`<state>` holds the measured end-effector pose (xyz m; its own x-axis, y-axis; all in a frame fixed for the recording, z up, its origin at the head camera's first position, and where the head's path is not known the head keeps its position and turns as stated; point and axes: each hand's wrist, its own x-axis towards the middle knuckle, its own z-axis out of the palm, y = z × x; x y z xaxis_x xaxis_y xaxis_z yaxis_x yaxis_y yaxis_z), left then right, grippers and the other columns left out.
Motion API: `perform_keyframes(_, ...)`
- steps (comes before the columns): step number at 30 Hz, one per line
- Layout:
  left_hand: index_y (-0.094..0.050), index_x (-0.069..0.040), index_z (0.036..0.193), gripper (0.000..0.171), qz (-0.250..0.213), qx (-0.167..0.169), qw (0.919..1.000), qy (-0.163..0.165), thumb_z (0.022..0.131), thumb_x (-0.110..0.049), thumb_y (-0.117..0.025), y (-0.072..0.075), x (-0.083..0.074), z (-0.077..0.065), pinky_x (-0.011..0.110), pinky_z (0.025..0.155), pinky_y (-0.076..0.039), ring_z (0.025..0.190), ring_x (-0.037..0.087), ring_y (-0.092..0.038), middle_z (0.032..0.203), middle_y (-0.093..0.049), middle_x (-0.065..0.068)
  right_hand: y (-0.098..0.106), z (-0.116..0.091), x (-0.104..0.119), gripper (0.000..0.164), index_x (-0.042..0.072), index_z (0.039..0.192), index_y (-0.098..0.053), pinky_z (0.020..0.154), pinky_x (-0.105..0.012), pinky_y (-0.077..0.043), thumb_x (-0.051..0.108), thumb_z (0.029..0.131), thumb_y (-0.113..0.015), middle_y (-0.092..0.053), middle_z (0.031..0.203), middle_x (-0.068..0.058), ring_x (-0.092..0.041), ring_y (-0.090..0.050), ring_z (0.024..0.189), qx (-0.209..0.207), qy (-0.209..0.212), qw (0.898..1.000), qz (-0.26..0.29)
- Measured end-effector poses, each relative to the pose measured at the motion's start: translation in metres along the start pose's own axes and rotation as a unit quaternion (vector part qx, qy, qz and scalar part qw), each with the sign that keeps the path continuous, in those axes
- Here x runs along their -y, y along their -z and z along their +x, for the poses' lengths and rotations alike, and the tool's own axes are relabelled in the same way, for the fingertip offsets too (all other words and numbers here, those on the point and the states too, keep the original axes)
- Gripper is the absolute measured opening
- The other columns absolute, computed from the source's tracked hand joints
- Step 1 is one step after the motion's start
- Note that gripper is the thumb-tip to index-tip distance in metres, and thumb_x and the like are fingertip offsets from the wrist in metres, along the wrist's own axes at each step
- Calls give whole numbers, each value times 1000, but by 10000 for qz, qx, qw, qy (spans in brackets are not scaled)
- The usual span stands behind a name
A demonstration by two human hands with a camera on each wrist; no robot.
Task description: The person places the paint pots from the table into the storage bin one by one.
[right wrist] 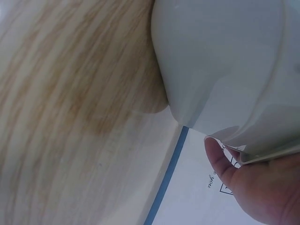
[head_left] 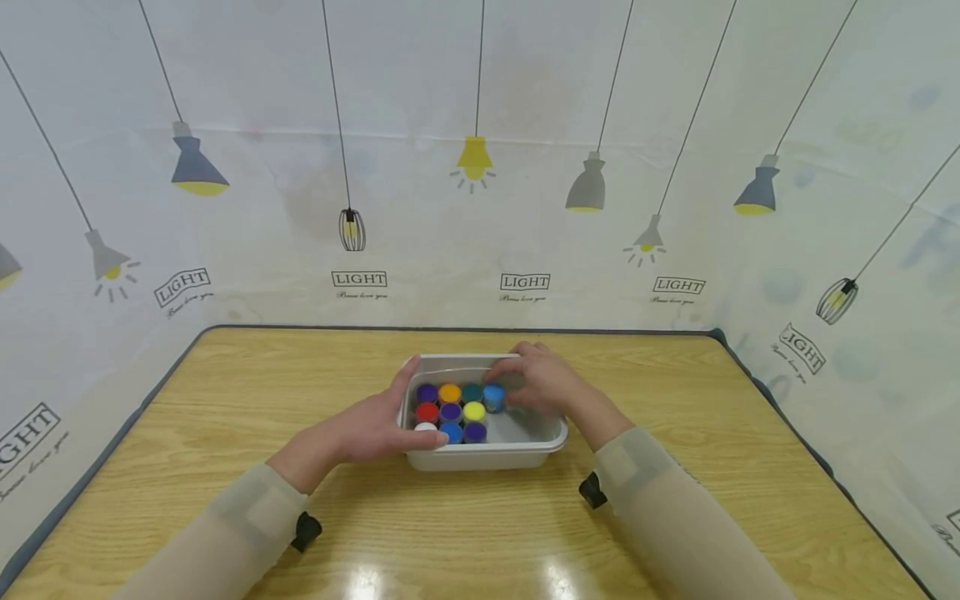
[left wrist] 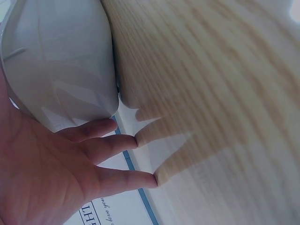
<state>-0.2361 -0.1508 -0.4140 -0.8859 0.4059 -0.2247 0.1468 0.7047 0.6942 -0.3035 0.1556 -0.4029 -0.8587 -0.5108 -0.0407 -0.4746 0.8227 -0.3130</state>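
Note:
A pale grey plastic tub (head_left: 487, 460) stands on the table. Rows of small paint pots in several colours fill its left part, among them a yellow one (head_left: 474, 411) and a red one (head_left: 427, 412). My left hand (head_left: 372, 427) spans the tub's left end, thumb over the front rim by a blue pot (head_left: 452, 432), other fingers spread outside, towards the tabletop in the left wrist view. My right hand (head_left: 546, 382) reaches in over the back right rim. Its thumb is right beside a light blue pot (head_left: 493, 395) in the back row; the index finger extends behind that pot.
The wooden table (head_left: 247, 400) extends on all sides of the tub. Dark edging (head_left: 315, 328) borders it at the back. A white wall sheet (head_left: 420, 100) printed with lamps rises behind and at both sides.

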Motion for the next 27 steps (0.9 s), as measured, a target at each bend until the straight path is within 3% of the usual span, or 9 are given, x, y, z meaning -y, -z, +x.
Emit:
perform_keyframes(13, 11, -28, 177, 132, 26, 32, 10000, -17, 89, -76, -75, 0, 0, -1, 68, 126, -38, 149, 43, -53, 175, -37, 24, -2, -1, -3, 40, 38, 126, -81, 116, -61, -47, 21, 91, -88, -61, 148, -11, -36, -52, 139, -75, 121, 9992, 361)
perform_keyframes(18, 11, -28, 177, 132, 96, -14, 9999, -69, 90, -77, -75, 1, 1, 0, 68, 126, -39, 149, 43, -54, 174, -39, 24, -2, -1, -5, 38, 39, 124, -81, 117, -62, -46, 18, 91, -83, -60, 150, -10, -36, -50, 140, -187, 156, 9985, 485)
perform_keyframes(27, 9, -28, 177, 132, 145, -68, 9999, -58, 89, -77, -75, 0, 1, 0, 68, 124, -41, 146, 42, -56, 172, -42, 25, -4, -7, -10, 29, 24, 123, -82, 122, -64, -43, 13, 100, -70, -53, 158, -14, -40, -45, 149, -871, 259, 9881, 1242)
